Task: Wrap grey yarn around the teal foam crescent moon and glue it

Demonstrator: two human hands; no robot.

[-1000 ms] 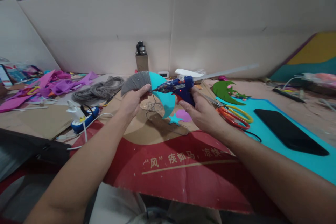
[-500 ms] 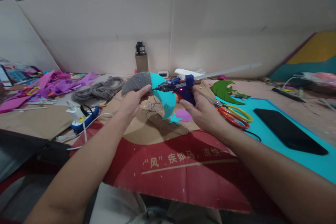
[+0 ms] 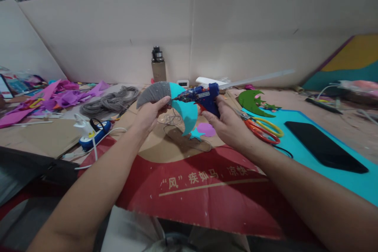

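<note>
My left hand (image 3: pixel 152 112) is closed on a crescent (image 3: pixel 186 115) held above the cardboard. Grey cord (image 3: pixel 155 92) is wrapped around its left part, while the right part is bare turquoise. My right hand (image 3: pixel 228 122) grips a blue hot glue gun (image 3: pixel 206 96) with a small red light lit. The gun's nozzle points left, at or very close to the edge of the cord wrapping by my left thumb; I cannot tell whether it touches. A long translucent glue stick (image 3: pixel 260 78) sticks out of its back. Below lie a turquoise star (image 3: pixel 195 134) and a purple disc (image 3: pixel 206 129).
A red and tan cardboard sheet (image 3: pixel 206 197) covers the table front. Orange- and yellow-handled scissors (image 3: pixel 264 130), a black phone (image 3: pixel 325 145) and a green crescent (image 3: pixel 252 102) lie right. Left are a grey cord coil (image 3: pixel 110 100), a blue power strip (image 3: pixel 95 134) and felt scraps (image 3: pixel 65 96). A bottle (image 3: pixel 158 69) stands behind.
Both hands keep the crescent and the glue gun in nearly the same place. Only a very slight shift of the view shows.
</note>
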